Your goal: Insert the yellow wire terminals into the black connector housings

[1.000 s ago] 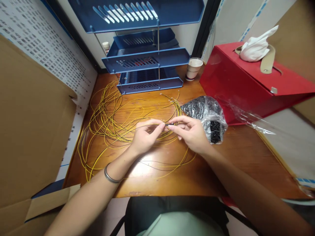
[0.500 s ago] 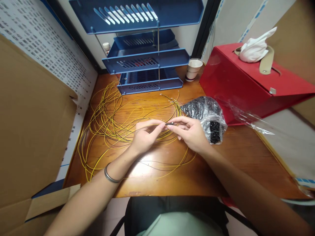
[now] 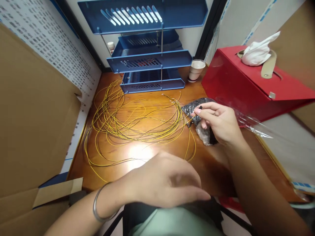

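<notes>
My right hand (image 3: pixel 218 123) is raised over the bag's right part, its thumb and fingers pinching a thin wire (image 3: pixel 190 119) that has a small black end piece (image 3: pixel 200 107). Close to the table's front edge, my left hand (image 3: pixel 169 180) is held low with its fingers curved and the thumb stretched out apart. Nothing shows in it. A loose coil of yellow and dark wires (image 3: pixel 137 132) spreads over the table left of my right hand. Behind that hand lies a clear plastic bag (image 3: pixel 205 136) of black pieces, partly covered by it.
A blue tiered file tray (image 3: pixel 152 86) stands at the back, with a paper cup (image 3: pixel 196 70) beside it. To the right is a red tissue box (image 3: pixel 236 82). Cardboard (image 3: pixel 36 108) borders the wooden table (image 3: pixel 157 113) on the left.
My hands have parted. The left one let go of the wire and moved down toward my body; the right one moved right and up with the wire's black end.
</notes>
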